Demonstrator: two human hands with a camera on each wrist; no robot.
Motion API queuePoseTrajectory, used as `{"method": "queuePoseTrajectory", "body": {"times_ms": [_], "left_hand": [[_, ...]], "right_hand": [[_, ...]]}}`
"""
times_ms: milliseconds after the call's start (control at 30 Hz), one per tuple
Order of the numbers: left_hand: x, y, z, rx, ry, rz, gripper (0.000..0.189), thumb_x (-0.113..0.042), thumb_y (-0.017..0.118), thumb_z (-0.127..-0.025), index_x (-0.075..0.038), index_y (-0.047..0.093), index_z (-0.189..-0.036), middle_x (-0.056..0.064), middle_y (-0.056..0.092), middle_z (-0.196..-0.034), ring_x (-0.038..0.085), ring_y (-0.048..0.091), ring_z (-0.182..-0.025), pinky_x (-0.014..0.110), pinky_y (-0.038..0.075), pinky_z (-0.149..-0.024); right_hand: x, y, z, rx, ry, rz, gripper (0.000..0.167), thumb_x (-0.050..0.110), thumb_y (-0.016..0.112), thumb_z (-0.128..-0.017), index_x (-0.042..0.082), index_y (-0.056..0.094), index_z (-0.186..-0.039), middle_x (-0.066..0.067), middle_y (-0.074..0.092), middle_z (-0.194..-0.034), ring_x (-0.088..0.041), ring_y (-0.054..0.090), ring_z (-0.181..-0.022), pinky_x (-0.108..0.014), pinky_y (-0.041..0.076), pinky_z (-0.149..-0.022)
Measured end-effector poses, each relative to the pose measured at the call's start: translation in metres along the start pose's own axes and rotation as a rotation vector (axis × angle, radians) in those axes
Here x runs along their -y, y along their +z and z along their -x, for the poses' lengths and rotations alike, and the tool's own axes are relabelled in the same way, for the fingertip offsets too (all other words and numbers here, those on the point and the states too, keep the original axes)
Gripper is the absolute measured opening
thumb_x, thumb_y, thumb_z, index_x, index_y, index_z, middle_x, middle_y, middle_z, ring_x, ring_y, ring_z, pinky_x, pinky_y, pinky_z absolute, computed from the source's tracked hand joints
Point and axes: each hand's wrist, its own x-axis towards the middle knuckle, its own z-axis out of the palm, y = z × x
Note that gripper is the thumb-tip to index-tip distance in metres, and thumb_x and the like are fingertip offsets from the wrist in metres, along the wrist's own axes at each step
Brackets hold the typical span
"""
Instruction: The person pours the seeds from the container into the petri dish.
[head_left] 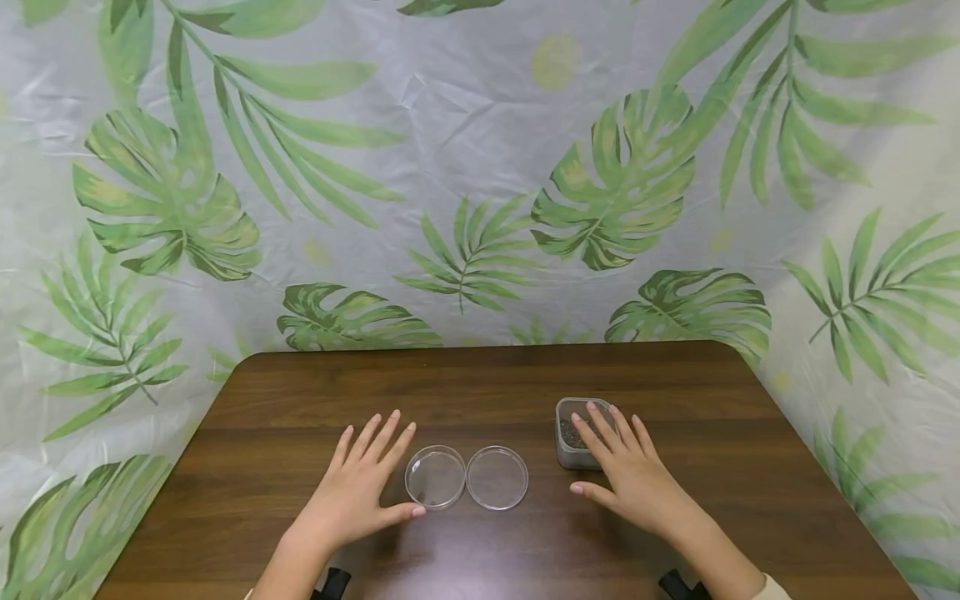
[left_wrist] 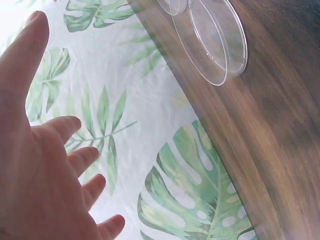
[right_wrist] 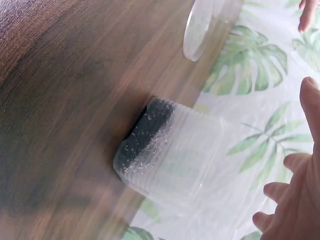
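Observation:
Two clear round petri dish halves (head_left: 497, 477) lie side by side on the wooden table, their rims meeting in the head view. My left hand (head_left: 358, 492) hovers beside the left dish (head_left: 436, 477), fingers spread, thumb tip near its rim. To the right stands a clear square plastic tub (head_left: 576, 457), with dark, speckled soil-like grains (right_wrist: 150, 137) in its bottom. My right hand (head_left: 637, 479) is held with spread fingers over the tub's right side, covering part of it in the head view. In the right wrist view that hand is apart from the tub. Both hands hold nothing.
The dark brown wooden table (head_left: 315, 392) has rounded far corners. Behind and around it hangs a pale cloth (head_left: 480, 167) printed with green leaves. Black straps (head_left: 333, 583) show at both wrists.

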Motion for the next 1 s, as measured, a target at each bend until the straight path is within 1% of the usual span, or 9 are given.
{"method": "queuePoseTrajectory", "body": {"times_ms": [67,200,400,567,767,900,1000], "left_hand": [[0.0,0.0,0.0,-0.013,0.004,0.006,0.098,-0.067,0.059,-0.069,-0.02,0.018,-0.145,0.006,0.014,-0.148,0.029,0.012,-0.133,0.054,0.007,-0.103],[0.0,0.002,0.001,-0.026,0.003,0.017,0.098,-0.066,0.06,-0.069,-0.022,0.016,-0.145,0.006,0.015,-0.148,0.028,0.014,-0.133,0.054,0.012,-0.102],[0.0,0.006,0.002,-0.045,-0.024,0.051,0.099,-0.063,0.062,-0.069,-0.02,0.017,-0.145,0.006,0.017,-0.148,0.028,0.016,-0.132,0.054,0.016,-0.102],[0.003,0.014,0.004,-0.059,-0.057,0.087,0.099,-0.061,0.064,-0.068,-0.019,0.017,-0.145,0.006,0.018,-0.147,0.029,0.017,-0.132,0.054,0.018,-0.101],[0.005,0.026,0.008,-0.106,-0.08,0.142,0.1,-0.059,0.068,-0.067,-0.018,0.019,-0.145,0.008,0.023,-0.145,0.033,0.022,-0.129,0.054,0.021,-0.101],[0.007,0.032,0.01,-0.124,-0.099,0.189,0.099,-0.061,0.065,-0.068,-0.02,0.017,-0.145,0.007,0.025,-0.145,0.032,0.024,-0.129,0.052,0.023,-0.1],[0.009,0.039,0.011,-0.155,-0.112,0.234,0.098,-0.061,0.064,-0.069,-0.018,0.019,-0.144,0.007,0.026,-0.144,0.03,0.027,-0.127,0.053,0.026,-0.098]], "right_hand": [[-0.001,0.0,0.0,-0.003,0.008,-0.005,0.084,0.06,0.047,-0.082,0.017,0.012,-0.146,-0.012,0.009,-0.149,-0.03,-0.005,-0.134,-0.049,-0.006,-0.105],[-0.002,-0.001,0.0,-0.012,0.018,-0.04,0.086,0.056,0.053,-0.082,0.015,0.011,-0.145,-0.011,0.009,-0.149,-0.03,-0.004,-0.134,-0.049,-0.005,-0.105],[-0.006,0.002,-0.002,-0.032,0.016,-0.075,0.088,0.054,0.054,-0.082,0.015,0.007,-0.146,-0.011,0.009,-0.149,-0.031,0.0,-0.134,-0.049,-0.003,-0.105],[-0.013,0.008,-0.004,-0.08,0.004,-0.098,0.088,0.055,0.054,-0.082,0.012,0.009,-0.145,-0.01,0.011,-0.148,-0.032,0.005,-0.134,-0.049,-0.001,-0.105],[-0.023,0.018,-0.007,-0.171,-0.021,-0.149,0.086,0.046,0.061,-0.081,0.006,0.018,-0.143,-0.014,0.022,-0.144,-0.033,0.012,-0.132,-0.048,0.002,-0.106],[-0.027,0.023,-0.008,-0.185,-0.001,-0.177,0.086,0.045,0.062,-0.081,0.008,0.017,-0.143,-0.013,0.022,-0.144,-0.031,0.012,-0.132,-0.046,0.002,-0.106],[-0.03,0.026,-0.009,-0.195,0.01,-0.195,0.086,0.045,0.061,-0.082,0.011,0.012,-0.145,-0.013,0.022,-0.145,-0.031,0.012,-0.133,-0.046,0.002,-0.106]]}}
